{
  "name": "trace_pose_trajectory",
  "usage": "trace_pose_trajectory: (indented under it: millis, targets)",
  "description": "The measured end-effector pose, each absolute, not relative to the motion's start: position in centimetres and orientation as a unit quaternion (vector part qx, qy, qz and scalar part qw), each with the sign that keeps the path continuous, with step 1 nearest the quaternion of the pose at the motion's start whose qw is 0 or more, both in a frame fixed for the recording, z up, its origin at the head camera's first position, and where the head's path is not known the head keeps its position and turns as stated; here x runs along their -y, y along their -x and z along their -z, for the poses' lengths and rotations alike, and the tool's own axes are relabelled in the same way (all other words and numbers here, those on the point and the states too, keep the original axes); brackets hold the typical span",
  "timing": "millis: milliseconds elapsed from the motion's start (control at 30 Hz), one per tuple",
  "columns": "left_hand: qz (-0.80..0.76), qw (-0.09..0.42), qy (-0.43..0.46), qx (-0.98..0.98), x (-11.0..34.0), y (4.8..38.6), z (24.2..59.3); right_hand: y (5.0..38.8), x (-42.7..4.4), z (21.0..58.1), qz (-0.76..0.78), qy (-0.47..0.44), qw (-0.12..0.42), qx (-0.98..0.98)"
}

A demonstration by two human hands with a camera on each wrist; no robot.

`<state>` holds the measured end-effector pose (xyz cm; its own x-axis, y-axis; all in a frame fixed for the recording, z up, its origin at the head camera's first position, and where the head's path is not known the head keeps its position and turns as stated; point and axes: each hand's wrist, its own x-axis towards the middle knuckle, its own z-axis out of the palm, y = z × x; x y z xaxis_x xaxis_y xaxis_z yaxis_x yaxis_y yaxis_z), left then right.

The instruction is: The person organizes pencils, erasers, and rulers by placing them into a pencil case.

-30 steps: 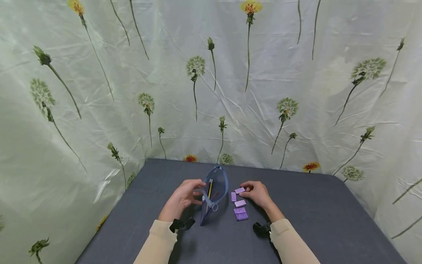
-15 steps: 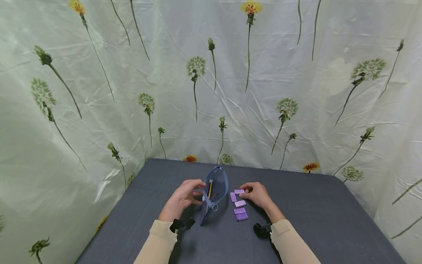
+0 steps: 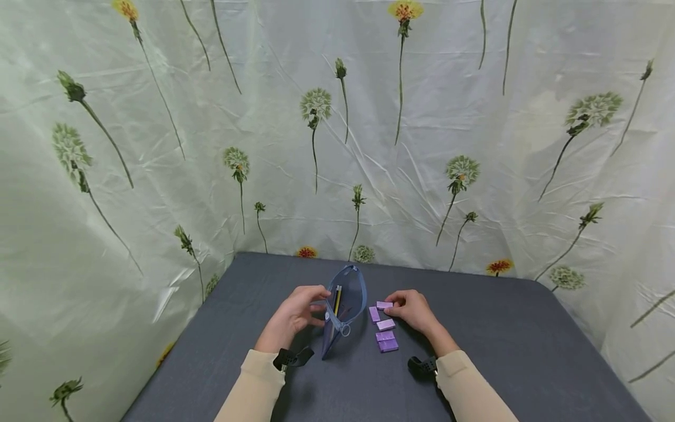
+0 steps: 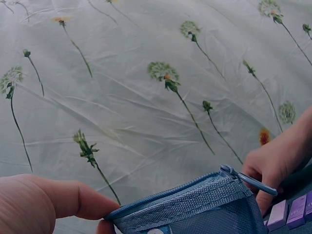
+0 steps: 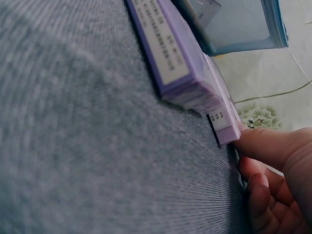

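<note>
A blue mesh zip pencil case (image 3: 356, 296) stands with its mouth wide apart, a yellow pencil (image 3: 336, 300) and other slim items inside. My left hand (image 3: 295, 312) pinches its left rim between thumb and fingers; the left wrist view shows that grip on the blue fabric edge (image 4: 185, 202). To the right of the case lie several small purple boxes. My right hand (image 3: 413, 310) pinches the farthest small purple box (image 3: 384, 305), which lies on the table. In the right wrist view a thumb (image 5: 273, 145) touches this box's end.
Another purple box (image 3: 374, 315) lies beside the held one, a paler box (image 3: 386, 324) just nearer, and two more purple boxes (image 3: 387, 343) side by side nearest me. A dark grey cloth covers the table (image 3: 501, 340). Behind it hangs a flowered curtain (image 3: 253, 117).
The farthest purple box has turned slightly under my right fingers, and the box beside it has tilted a little. My left hand and the pencil case keep their place.
</note>
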<state>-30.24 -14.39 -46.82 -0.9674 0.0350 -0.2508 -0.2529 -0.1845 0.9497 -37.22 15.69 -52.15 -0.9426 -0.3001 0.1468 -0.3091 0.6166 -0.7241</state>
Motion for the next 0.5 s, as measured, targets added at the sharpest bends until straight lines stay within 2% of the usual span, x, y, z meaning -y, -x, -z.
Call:
trace_pose_trajectory:
  millis: [500]
  targets:
    - [-0.768,0.097,0.078,-0.629,14.3,30.1,46.7,36.4,-16.0,50.9,-0.389,-0.178,0.015,0.904]
